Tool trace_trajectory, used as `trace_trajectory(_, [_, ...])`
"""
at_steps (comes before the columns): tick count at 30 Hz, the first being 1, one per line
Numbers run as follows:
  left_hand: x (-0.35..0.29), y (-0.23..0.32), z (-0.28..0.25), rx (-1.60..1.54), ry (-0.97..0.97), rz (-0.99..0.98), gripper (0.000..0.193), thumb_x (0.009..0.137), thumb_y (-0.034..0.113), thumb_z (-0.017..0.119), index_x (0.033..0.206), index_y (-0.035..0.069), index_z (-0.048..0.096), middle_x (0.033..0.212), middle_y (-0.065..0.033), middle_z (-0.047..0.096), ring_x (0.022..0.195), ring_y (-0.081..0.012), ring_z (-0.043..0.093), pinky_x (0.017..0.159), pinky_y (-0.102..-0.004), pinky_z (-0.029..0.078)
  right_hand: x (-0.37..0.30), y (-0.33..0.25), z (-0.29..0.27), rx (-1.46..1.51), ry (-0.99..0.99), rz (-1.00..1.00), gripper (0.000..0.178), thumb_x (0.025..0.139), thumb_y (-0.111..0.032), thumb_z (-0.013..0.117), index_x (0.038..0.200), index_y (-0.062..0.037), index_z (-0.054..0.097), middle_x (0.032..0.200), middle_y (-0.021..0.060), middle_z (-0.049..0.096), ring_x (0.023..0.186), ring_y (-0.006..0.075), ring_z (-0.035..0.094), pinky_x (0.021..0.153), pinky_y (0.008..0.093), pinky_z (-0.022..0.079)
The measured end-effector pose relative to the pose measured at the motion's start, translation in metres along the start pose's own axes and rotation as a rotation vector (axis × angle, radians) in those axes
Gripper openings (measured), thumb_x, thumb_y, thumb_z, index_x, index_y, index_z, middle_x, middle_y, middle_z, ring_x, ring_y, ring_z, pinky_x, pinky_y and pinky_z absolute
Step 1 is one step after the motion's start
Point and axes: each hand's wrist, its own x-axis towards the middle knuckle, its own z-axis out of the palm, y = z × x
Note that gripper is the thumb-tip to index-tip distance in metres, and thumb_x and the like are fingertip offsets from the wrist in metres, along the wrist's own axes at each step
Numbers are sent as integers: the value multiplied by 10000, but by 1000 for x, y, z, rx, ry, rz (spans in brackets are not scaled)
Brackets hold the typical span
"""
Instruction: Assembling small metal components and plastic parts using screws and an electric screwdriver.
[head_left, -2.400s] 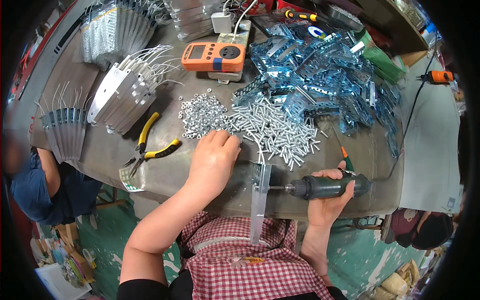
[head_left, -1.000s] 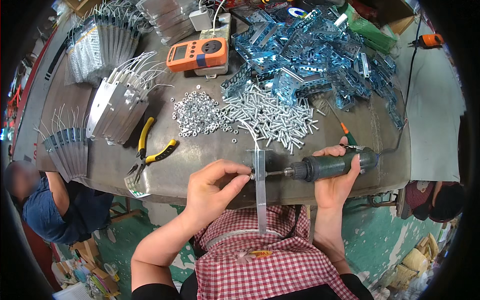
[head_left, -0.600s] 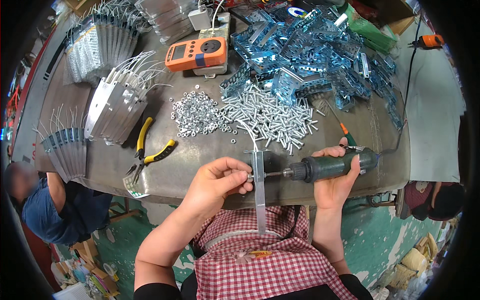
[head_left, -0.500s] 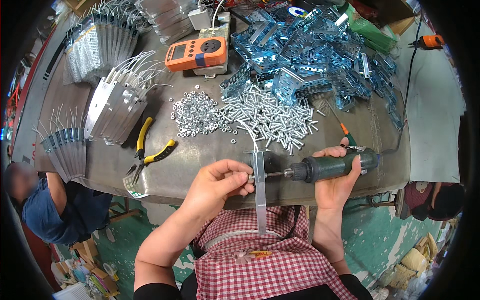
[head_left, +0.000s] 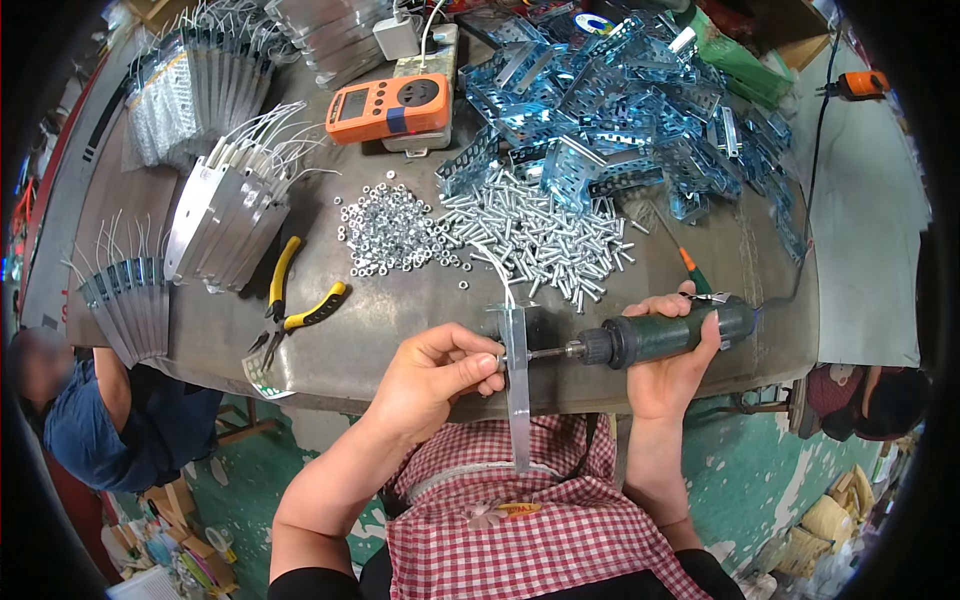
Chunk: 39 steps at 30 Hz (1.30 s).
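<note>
My right hand [head_left: 672,365] is wrapped round a dark green electric screwdriver [head_left: 665,335] lying level. Its bit [head_left: 545,352] points left and meets the face of a thin grey metal strip [head_left: 517,400]. White wires [head_left: 498,268] come out of the strip's far end; its near end reaches over the table edge. On the strip's other side, my left hand [head_left: 440,375] pinches a small silver nut [head_left: 501,361] between thumb and fingertips, close against the metal. The fingers partly hide that nut.
Beyond my hands lie heaps of loose nuts [head_left: 390,230], screws [head_left: 540,235] and blue-filmed perforated brackets [head_left: 610,110]. Yellow-handled pliers [head_left: 285,305] and bundles of wired strips [head_left: 225,215] are at left. An orange meter [head_left: 388,108] rests further back. A person [head_left: 130,420] sits at far left.
The view has shifted very slightly. Both hands keep their hold, and the screwdriver bit stays at the strip.
</note>
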Motion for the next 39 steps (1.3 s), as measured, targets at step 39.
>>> trace_trajectory(39, [-1, 23, 21, 976, 139, 54, 417, 711, 228, 748, 884, -3, 446, 712, -89, 613, 679, -121, 606, 627, -265, 485, 3, 0, -1, -25, -4, -17, 413, 828, -306, 598, 1149, -115, 421, 875, -6, 492, 862, 138, 495, 885, 401, 374])
